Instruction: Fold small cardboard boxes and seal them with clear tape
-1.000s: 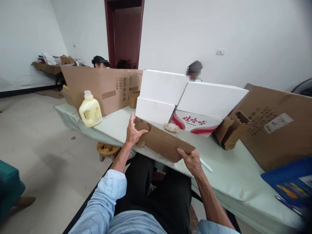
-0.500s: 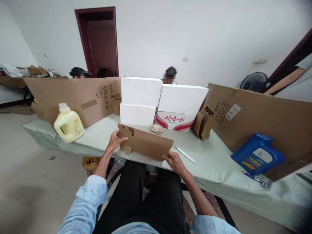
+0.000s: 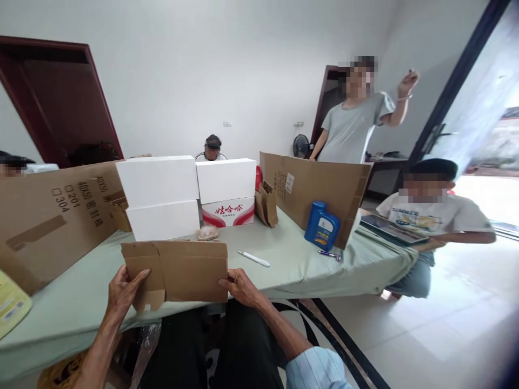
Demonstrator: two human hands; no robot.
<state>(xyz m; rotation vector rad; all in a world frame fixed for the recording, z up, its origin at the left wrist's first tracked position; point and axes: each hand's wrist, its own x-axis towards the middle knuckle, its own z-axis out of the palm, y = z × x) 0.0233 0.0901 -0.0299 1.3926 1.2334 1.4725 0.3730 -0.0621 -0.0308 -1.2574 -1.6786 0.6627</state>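
Note:
Between my hands I hold a flat, creased brown cardboard piece (image 3: pixel 190 270) upright at the table's near edge. My left hand (image 3: pixel 124 289) grips its left end, thumb on the face toward me. Its right end is pinched by my right hand (image 3: pixel 242 286). A small cut flap hangs at the lower left of the cardboard. Just right of it on the cloth lies a white, slim, knife-like tool (image 3: pixel 253 258). Behind the cardboard sits a small pale wrapped bundle (image 3: pixel 208 233), whose contents I cannot make out.
White boxes (image 3: pixel 156 181) and a red-and-white carton (image 3: pixel 227 212) are stacked at the back. Cardboard panels (image 3: pixel 52 216) stand on both sides. A blue bottle (image 3: pixel 321 226), a pen-like item (image 3: pixel 329 255) and a yellow jug (image 3: pixel 12 305) are on the green cloth. Other people are around the table.
My view has swung right, bringing a standing person and a seated person into sight. The cardboard now faces me more squarely. Both hands keep their hold at its ends.

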